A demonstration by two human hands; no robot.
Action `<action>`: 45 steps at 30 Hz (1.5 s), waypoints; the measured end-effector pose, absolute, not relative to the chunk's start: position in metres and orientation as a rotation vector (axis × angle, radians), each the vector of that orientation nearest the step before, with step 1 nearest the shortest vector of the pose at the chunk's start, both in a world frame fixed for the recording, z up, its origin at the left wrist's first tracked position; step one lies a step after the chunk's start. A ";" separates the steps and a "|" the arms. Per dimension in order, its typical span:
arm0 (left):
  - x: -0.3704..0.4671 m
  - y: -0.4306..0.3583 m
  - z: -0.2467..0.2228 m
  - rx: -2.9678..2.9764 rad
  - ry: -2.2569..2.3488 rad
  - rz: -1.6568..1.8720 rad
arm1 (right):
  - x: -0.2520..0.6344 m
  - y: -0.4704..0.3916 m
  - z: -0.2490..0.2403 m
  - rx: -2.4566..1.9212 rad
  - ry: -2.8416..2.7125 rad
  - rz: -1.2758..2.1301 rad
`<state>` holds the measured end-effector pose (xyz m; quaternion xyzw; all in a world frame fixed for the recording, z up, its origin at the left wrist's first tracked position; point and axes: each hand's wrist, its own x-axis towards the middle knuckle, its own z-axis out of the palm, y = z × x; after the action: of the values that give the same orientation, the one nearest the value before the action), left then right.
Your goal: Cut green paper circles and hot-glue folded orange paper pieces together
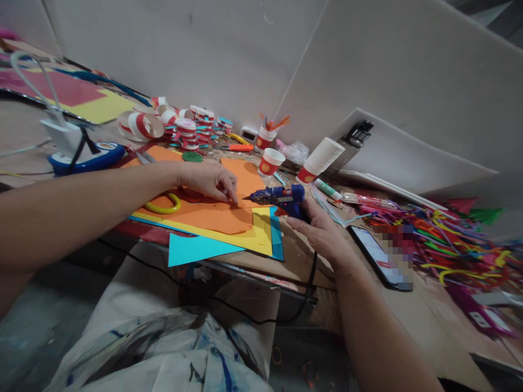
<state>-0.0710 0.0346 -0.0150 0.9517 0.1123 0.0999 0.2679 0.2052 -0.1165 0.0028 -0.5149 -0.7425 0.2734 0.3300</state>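
1. A pale wall [183, 49] stands behind a cluttered table [298, 245], where orange paper [229, 218] lies over yellow paper [261, 231] and blue paper [276, 234] near the front edge.
2. The right hand [316, 226] has its fingers wrapped around the handle of a blue glue gun [278, 196], which sits just above the orange paper, nozzle pointing toward the left hand [210, 181].
3. The left hand is over the orange paper with its fingers bent and fingertips low, near the nozzle (I cannot tell whether they pinch anything).
4. Scissors [165, 206] with yellow handles lie partly under the left forearm; a green circle [192, 157] is just beyond that wrist.
5. Behind the glue gun stand a single paper cup [270, 163] and, to its right, a leaning stack of cups [321, 159].
6. A phone [378, 256] lies right of the right forearm, beside a heap of colourful craft stems [453, 239].
7. At far left, a white plug [61, 136] sits in a blue-edged power strip [92, 158].
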 end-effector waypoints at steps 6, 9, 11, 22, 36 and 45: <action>-0.072 0.035 -0.013 2.657 0.371 0.238 | 0.209 -0.117 0.001 -1.327 -1.923 0.725; -0.072 0.035 -0.013 2.679 0.430 0.229 | 0.214 -0.120 0.000 -1.345 -1.879 0.719; -0.071 0.035 -0.014 2.692 0.403 0.249 | 0.218 -0.122 -0.002 -1.371 -1.835 0.706; -0.074 0.033 -0.012 2.729 0.276 0.252 | 0.223 -0.121 0.000 -1.401 -1.217 0.894; -0.076 0.037 -0.017 2.763 0.145 0.239 | 0.220 -0.119 0.001 -1.436 -1.113 0.939; -0.075 0.030 -0.011 2.756 0.218 0.138 | 0.220 -0.119 0.001 -1.437 -1.114 0.934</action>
<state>-0.0746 0.0298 -0.0112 0.9783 0.0773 0.0489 0.1857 0.2197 -0.1191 0.0007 -0.5999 -0.4650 0.3897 0.5215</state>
